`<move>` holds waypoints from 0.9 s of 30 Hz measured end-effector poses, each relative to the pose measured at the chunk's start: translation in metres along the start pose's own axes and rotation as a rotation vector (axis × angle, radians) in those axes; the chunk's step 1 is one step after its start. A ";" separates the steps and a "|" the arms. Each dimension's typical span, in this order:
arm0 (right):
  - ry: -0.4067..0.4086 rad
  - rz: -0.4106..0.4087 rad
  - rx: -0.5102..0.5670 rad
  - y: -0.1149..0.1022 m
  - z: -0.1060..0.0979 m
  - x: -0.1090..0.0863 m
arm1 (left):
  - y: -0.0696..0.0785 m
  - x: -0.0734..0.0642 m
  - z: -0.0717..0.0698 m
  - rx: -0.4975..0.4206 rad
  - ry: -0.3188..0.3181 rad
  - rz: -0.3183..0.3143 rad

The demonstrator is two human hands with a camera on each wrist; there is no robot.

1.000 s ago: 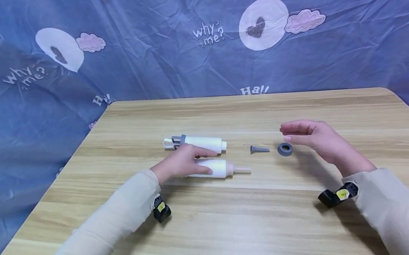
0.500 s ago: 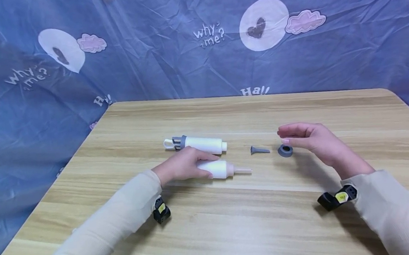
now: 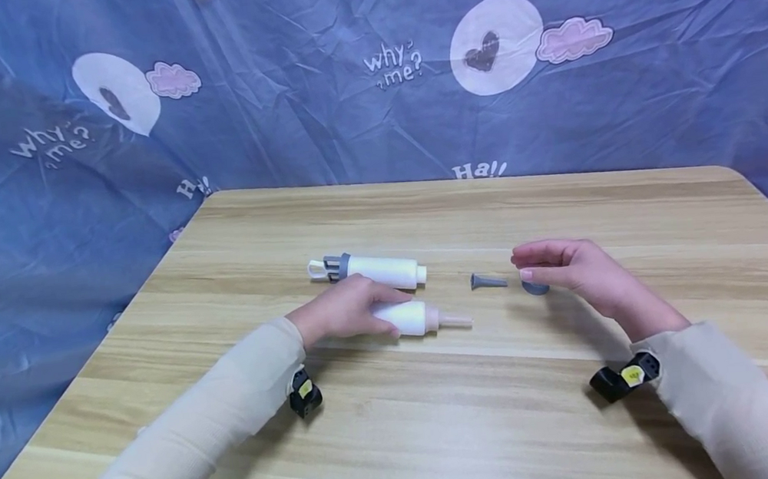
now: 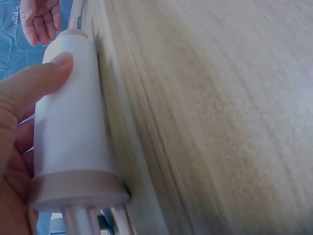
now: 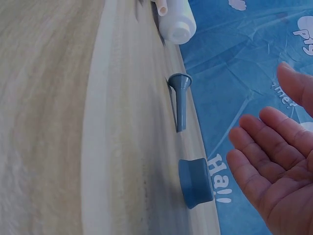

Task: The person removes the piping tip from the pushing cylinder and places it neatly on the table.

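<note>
My left hand (image 3: 345, 310) grips a white syringe (image 3: 407, 319) with a pale pink nozzle pointing right. In the left wrist view, the thumb lies along the white barrel (image 4: 73, 117) and the fingers wrap its far side; a pinkish flange (image 4: 80, 188) forms the near end. My right hand (image 3: 581, 270) hovers with loosely bent fingers and holds nothing. It partly covers a small grey ring (image 3: 536, 287) in the head view; the right wrist view shows this ring (image 5: 195, 182) apart from the fingers. Left of it lies a grey cone-shaped nozzle (image 3: 487, 281).
Behind the held syringe lies a second white syringe (image 3: 387, 271) with a grey collar and a white loop handle. All rest on a wooden table (image 3: 444, 434). A blue printed cloth (image 3: 316, 107) hangs behind and at the left.
My right hand has moved left and slightly toward me, now overlapping the grey ring. My left fingers have closed in around the syringe, which stays in place.
</note>
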State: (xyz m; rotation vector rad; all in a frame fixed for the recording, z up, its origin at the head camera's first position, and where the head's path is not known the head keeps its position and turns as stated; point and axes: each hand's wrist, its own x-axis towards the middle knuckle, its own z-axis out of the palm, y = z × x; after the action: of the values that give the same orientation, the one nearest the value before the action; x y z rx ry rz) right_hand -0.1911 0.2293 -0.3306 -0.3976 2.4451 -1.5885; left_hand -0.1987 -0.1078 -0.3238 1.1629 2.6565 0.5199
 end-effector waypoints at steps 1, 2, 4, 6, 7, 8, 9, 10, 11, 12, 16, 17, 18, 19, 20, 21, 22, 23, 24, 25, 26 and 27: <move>-0.003 0.002 -0.001 0.000 0.001 0.000 | 0.000 0.000 0.000 0.004 -0.002 0.002; -0.005 0.002 0.000 -0.001 0.002 0.000 | 0.001 0.000 -0.001 0.007 -0.005 0.003; -0.004 0.003 0.002 -0.002 0.003 0.000 | 0.001 0.000 -0.001 0.005 -0.010 -0.002; -0.002 0.006 0.000 -0.002 0.004 0.000 | 0.002 0.001 -0.001 -0.004 -0.012 -0.002; -0.002 0.007 0.001 -0.003 0.004 0.000 | 0.002 0.001 -0.001 -0.011 -0.012 -0.003; 0.000 0.007 0.004 -0.003 0.004 0.000 | 0.002 0.001 -0.002 -0.017 -0.011 -0.003; 0.001 0.008 0.005 -0.003 0.005 0.000 | 0.003 0.002 -0.002 -0.026 -0.011 -0.002; 0.002 0.006 0.007 -0.003 0.005 0.000 | 0.003 0.002 -0.002 -0.033 -0.010 -0.001; 0.003 0.003 0.010 -0.004 0.006 0.000 | 0.004 0.002 -0.003 -0.037 -0.007 0.002; 0.003 0.000 0.012 -0.004 0.007 0.000 | 0.005 0.002 -0.004 -0.040 -0.005 0.003; -0.002 -0.006 0.026 -0.006 0.012 0.000 | 0.007 0.003 -0.005 -0.043 0.000 0.002; -0.004 -0.004 0.031 -0.006 0.013 0.000 | 0.008 0.003 -0.005 -0.040 0.001 0.003; -0.006 -0.002 0.034 -0.007 0.015 0.000 | 0.008 0.003 -0.005 -0.036 0.002 0.006; -0.008 0.000 0.039 -0.007 0.016 0.001 | 0.009 0.004 -0.005 -0.034 0.002 0.008; -0.010 0.003 0.043 -0.008 0.018 0.001 | 0.010 0.004 -0.005 -0.031 0.004 0.012; -0.013 0.004 0.050 -0.008 0.019 0.001 | 0.010 0.004 -0.005 -0.029 0.006 0.017; -0.017 0.005 0.058 -0.009 0.021 0.002 | 0.011 0.004 -0.005 -0.029 0.007 0.018; -0.022 0.005 0.065 -0.009 0.022 0.002 | 0.012 0.004 -0.006 -0.031 0.008 0.020; -0.026 0.005 0.070 -0.010 0.024 0.002 | 0.013 0.005 -0.006 -0.034 0.010 0.020; -0.032 0.005 0.077 -0.011 0.026 0.003 | 0.013 0.005 -0.007 -0.038 0.010 0.019; -0.037 0.005 0.081 -0.011 0.027 0.003 | 0.014 0.005 -0.007 -0.042 0.009 0.014; -0.041 0.003 0.086 -0.012 0.029 0.003 | 0.015 0.006 -0.007 -0.049 0.009 0.010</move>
State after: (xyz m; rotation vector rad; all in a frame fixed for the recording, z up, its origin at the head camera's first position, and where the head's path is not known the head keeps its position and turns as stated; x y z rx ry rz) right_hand -0.1841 0.1989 -0.3313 -0.4083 2.3367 -1.6610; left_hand -0.1950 -0.0961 -0.3115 1.1639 2.6311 0.5892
